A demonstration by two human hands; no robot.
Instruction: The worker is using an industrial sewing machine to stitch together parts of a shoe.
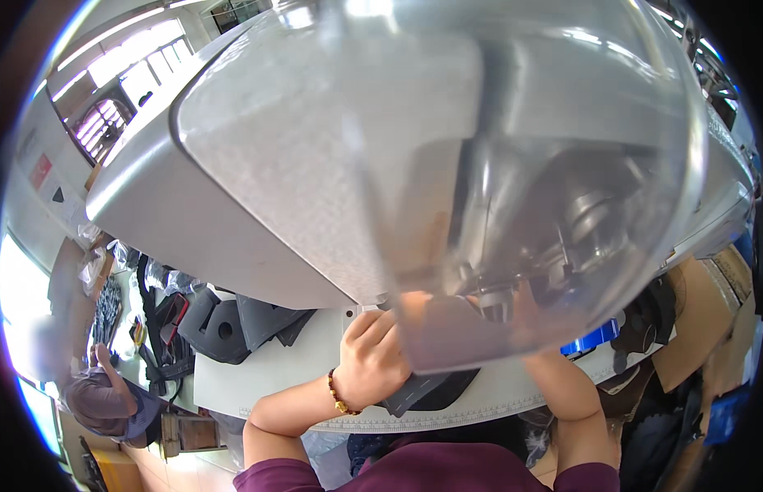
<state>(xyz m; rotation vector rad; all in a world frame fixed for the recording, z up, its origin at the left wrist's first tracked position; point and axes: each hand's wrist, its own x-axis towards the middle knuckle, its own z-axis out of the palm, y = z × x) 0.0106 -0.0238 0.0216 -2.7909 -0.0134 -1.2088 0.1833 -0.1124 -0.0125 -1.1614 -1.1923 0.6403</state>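
1. The left hand (373, 361), with a bead bracelet (339, 394) at the wrist, is curled, pressing a dark fabric piece (430, 389) on the white bench (266, 373).
2. The right hand sits behind the clear guard (480, 328); its grip cannot be told.
3. Above looms a grey sewing machine (258, 205).
4. Dark moulded parts (225, 328) lie far left.

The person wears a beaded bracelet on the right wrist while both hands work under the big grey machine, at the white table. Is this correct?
Not quite. In the head view the beaded bracelet is on the left wrist, next to the left hand. The right hand is mostly hidden behind a clear guard. The rest holds: both hands are under the grey machine, at the white table.
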